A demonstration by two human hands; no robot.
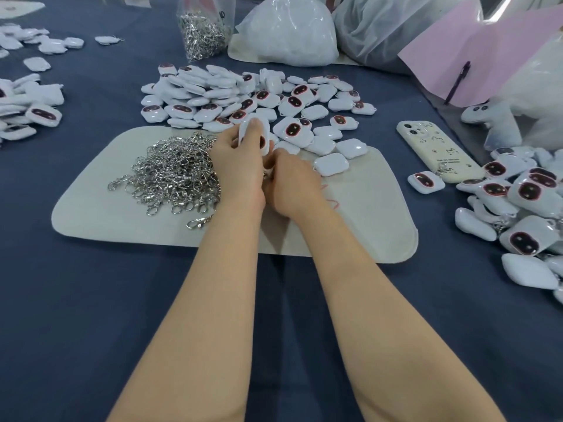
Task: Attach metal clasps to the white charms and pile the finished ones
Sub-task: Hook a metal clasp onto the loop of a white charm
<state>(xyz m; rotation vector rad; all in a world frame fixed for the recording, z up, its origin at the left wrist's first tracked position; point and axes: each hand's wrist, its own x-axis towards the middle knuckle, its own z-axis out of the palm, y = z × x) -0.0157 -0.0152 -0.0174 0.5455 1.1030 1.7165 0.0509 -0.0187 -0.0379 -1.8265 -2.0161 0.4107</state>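
Fingers (255,129) of the left hand (237,169) are clamped round a white charm (267,130), held just above the far edge of the grey mat (91,208), mid-bench. Its long axis runs away from the person, tipped slightly left, and its dark oval face turns right, half hidden by the grip. Along the bench's left edge lie scattered charms (33,111). Left of the hands a heap of metal clasps (179,175) covers the mat, touching the left hand; one stray clasp (199,222) lies nearer the front edge. The right hand (294,184) presses against the left just under the charm, fingers curled together; whether they pinch anything cannot be told. Behind, the main charm pile (243,95) crowds the mat's far edge, with a clasp bag (204,35) beyond. Rightward sit a phone (438,150) and, at the right edge, charms with clasps (524,202).
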